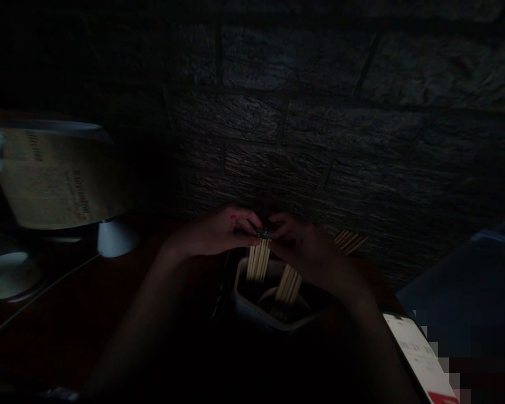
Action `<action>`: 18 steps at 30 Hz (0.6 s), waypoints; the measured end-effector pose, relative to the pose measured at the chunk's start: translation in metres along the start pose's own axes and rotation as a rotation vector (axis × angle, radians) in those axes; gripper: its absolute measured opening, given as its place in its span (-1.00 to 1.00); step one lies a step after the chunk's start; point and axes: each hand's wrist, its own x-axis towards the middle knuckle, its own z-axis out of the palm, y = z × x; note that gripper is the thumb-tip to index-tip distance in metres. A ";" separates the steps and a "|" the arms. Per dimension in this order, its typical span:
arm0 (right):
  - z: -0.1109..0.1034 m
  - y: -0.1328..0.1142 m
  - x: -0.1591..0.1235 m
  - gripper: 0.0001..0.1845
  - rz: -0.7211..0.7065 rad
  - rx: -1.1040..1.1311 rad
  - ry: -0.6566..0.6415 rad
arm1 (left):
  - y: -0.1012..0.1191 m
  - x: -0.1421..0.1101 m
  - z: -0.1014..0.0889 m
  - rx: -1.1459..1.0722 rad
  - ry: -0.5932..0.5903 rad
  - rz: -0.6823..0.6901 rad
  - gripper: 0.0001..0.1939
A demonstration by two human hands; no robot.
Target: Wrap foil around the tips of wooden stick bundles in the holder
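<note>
The scene is very dark. My left hand [219, 231] and my right hand [305, 244] meet above a white square container [252, 311]. Both pinch the top of a bundle of thin wooden sticks [258, 260], where something small and dark sits between my fingertips. A second bundle of sticks [288, 285] leans inside the container under my right hand. More sticks [350, 240] show beyond my right hand, by the wall.
A dark brick-pattern wall [320, 129] rises right behind the container. At the left stands a tilted printed card [54, 179] on a white base [115, 237], with a plate [8, 275] and a thin cable below it. A lit phone [418, 353] lies at the lower right.
</note>
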 end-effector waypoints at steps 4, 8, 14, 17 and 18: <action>0.001 0.000 0.000 -0.58 -0.006 0.007 0.011 | 0.001 -0.002 -0.001 0.021 0.036 0.030 -0.77; 0.001 0.002 -0.001 -0.58 -0.023 0.043 0.025 | 0.003 -0.004 -0.003 0.029 0.073 0.038 -0.77; -0.001 0.000 -0.004 -0.62 -0.046 0.075 0.046 | 0.012 -0.008 -0.005 0.118 0.231 0.096 -0.78; -0.002 0.000 -0.005 -0.65 -0.065 0.085 0.076 | 0.019 -0.010 -0.005 0.172 0.437 0.137 -0.78; -0.002 0.000 -0.006 -0.65 -0.071 0.083 0.084 | 0.022 -0.011 -0.004 0.178 0.516 0.146 -0.77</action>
